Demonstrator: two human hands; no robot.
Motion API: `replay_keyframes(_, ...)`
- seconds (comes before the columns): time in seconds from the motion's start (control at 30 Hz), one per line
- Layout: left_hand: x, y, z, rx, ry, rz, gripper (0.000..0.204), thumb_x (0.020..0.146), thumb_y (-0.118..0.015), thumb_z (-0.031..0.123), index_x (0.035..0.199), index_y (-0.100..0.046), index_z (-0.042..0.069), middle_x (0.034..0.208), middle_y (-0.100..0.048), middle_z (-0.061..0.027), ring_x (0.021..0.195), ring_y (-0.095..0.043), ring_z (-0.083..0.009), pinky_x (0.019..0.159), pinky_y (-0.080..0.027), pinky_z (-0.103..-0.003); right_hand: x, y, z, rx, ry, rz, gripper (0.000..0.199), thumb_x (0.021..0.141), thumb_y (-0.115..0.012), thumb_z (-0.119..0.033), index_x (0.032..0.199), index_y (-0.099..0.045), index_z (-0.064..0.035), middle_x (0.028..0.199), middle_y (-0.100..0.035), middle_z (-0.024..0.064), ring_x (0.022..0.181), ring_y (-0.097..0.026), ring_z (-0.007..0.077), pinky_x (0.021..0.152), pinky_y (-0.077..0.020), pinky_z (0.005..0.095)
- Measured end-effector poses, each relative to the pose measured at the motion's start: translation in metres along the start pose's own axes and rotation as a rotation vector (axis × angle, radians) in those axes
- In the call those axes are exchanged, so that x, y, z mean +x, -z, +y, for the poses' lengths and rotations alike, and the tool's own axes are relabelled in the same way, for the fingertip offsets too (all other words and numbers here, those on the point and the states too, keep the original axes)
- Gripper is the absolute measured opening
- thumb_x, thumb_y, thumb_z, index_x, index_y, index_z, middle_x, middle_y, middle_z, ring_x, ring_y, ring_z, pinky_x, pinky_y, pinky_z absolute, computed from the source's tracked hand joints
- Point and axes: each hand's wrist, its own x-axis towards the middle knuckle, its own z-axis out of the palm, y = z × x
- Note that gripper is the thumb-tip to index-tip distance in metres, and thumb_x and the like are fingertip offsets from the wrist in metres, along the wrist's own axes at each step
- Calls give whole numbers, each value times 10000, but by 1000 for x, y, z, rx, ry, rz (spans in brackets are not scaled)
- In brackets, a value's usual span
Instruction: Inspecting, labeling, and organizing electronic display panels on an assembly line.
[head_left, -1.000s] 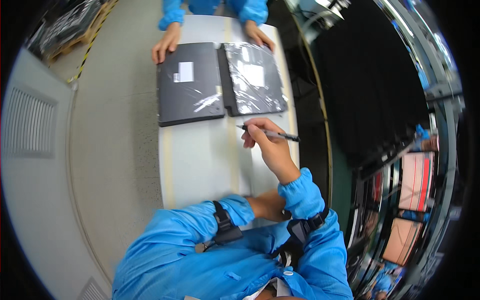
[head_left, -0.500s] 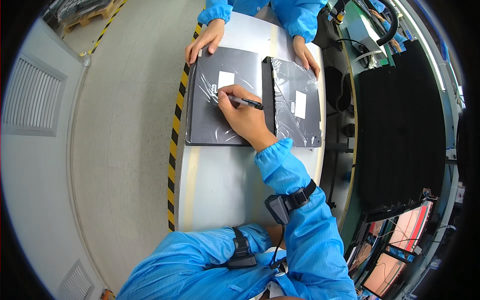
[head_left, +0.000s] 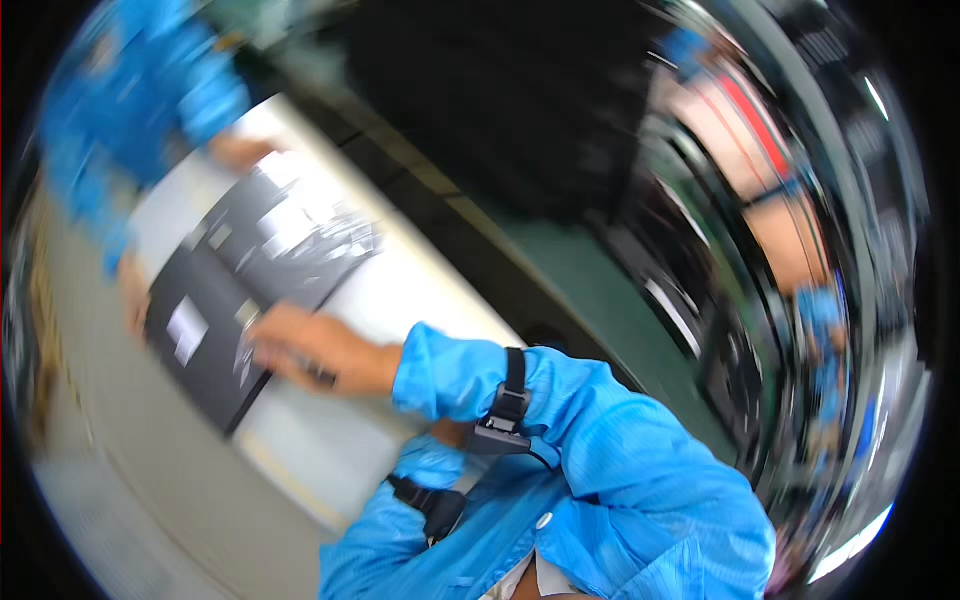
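Observation:
The picture is smeared by motion. My right hand is closed around a dark pen and rests on the near edge of a dark grey flat package in shiny wrap. A second such package lies beside it on the white table. My left hand is tucked behind my right forearm, with only a sliver of it showing. A black strap sits on my left blue sleeve. Across the table, a co-worker in blue has one hand at the far package and another at the near one.
Grey floor runs along the table's left side. A green strip and dark equipment lie beyond the table's right edge. Blurred shelving and another person in blue are at the far right.
My right hand moved with the pen from the bare table onto the near package and stays there. The view has since swung and tilted hard, blurring everything.

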Motion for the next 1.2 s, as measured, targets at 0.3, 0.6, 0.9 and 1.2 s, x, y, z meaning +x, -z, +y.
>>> replay_keyframes(0.3,11,-8,34,-19,207,-48,148,922,-742,111,883,-707,-28,632,-613,-31,570,-535,-89,549,-433,-260,-212,251,-203,-842,-294,-27,603,706,-738,-71,1293,-603,-95,1143,-623,115,982,-671,348,795,-556,440)
replay_keyframes(0.6,33,-33,91,-332,493,52,163,1007,-639,145,968,-668,-11,682,-550,7,584,-490,-84,542,-380,-254,-379,368,-268,-1690,-739,80,350,754,-686,-95,1094,-631,-38,934,-597,97,841,-641,271,707,-513,394)
replay_keyframes(0.9,146,-57,181,141,-431,283,240,994,-655,88,1213,-617,-2,1183,-645,-88,1051,-632,-165,946,-491,-306,-408,348,-312,-1155,-440,290,324,815,-738,-135,1127,-683,-67,845,-621,106,759,-648,316,652,-514,441)
replay_keyframes(1.2,210,-96,203,168,-150,699,438,1020,-648,158,1371,-535,-80,1305,-662,-200,1162,-650,-292,1038,-502,-389,-743,217,-479,-1857,-1096,1604,194,854,-704,-68,1043,-706,-24,900,-691,146,833,-677,337,729,-536,424)
